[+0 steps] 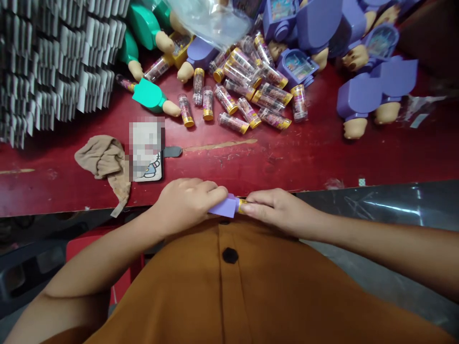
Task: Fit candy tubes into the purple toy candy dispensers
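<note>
Close to my body, at the table's front edge, my left hand [191, 198] is wrapped around a purple plastic toy [224, 206], whose far part is hidden under the fingers. From the right, my right hand [268, 205] pinches a small tube with a gold cap [243, 205]. The gold end meets the purple toy's open side; how far the tube sits inside cannot be made out. Beyond my hands lie several clear tubes with gold caps [247, 112], filled with small dark pieces. A green toy with a beige head-shaped end [148, 95] rests left of them.
Purple toys [360, 95] are piled at the back right, near a clear plastic bag [211, 21]. Stacked grey-white cards [96, 57] fill the back left. A phone case [147, 150] and a crumpled beige cloth [102, 155] lie on the red table [287, 157]. A red stool [84, 241] stands below.
</note>
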Available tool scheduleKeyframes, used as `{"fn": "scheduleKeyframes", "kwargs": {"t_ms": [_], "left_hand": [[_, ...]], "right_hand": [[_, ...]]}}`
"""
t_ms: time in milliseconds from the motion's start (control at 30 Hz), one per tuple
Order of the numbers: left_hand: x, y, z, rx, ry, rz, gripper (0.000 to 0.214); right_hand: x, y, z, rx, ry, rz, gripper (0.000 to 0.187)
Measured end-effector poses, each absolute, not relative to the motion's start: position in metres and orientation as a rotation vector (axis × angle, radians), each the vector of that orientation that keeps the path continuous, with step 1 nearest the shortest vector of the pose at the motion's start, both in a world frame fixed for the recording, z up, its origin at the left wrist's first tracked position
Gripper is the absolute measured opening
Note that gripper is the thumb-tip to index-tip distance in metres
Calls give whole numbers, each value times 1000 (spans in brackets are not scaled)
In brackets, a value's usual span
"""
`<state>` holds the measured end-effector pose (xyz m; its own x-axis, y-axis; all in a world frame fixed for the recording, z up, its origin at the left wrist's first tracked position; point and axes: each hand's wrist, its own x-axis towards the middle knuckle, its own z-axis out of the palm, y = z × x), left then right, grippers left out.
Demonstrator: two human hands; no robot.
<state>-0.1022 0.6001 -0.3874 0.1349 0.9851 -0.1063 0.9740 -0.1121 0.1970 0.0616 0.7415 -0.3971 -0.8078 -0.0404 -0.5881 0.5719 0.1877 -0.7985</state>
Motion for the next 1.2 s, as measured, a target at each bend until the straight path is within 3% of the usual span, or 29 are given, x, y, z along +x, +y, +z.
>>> {"fn": "scheduleKeyframes", "kwargs": {"t_ms": [67, 133, 233, 300, 367, 467, 567, 633, 800, 933, 1133, 1200], "left_hand": [[-109, 605, -387, 2211, 1989, 77, 12], [-117, 607, -387, 2156, 2182, 227, 25], [-122, 597, -395, 2003, 2524, 625, 61], [-118, 581, -409, 2018, 2502, 703, 72], [-107, 566, -425, 2106, 2335, 575, 65], [-88, 555, -448, 2165, 2232, 397, 38], [-75, 559, -463, 2192, 2262, 478, 17], [-71, 564, -466, 2182, 2201, 588, 9], [-79, 566, -456, 1781, 2165, 1101, 7], [-105, 562, -431, 1084, 2625, 1513, 13], [-103, 531, -423, 1261, 2533, 967, 14], [-88, 515, -431, 1014, 2418, 939, 19]], "right_hand": [[56, 743, -404, 558, 1758, -1847, 48], [44, 753, -406, 633, 1889, -1868, 48], [18, 780, -407, 859, 2444, -1678, 40], [-2, 800, -410, 1041, 2729, -1477, 27], [-20, 816, -418, 1115, 2873, -1369, 20], [-36, 826, -431, 1067, 2991, -1372, 38], [-32, 818, -437, 989, 3155, -1408, 42], [-18, 807, -437, 943, 3226, -1551, 35], [33, 781, -446, 1117, 3193, -1869, 21], [62, 772, -465, 1360, 3087, -1757, 17], [64, 770, -468, 1316, 3155, -1475, 13], [62, 769, -465, 1246, 3169, -1386, 13]]}}
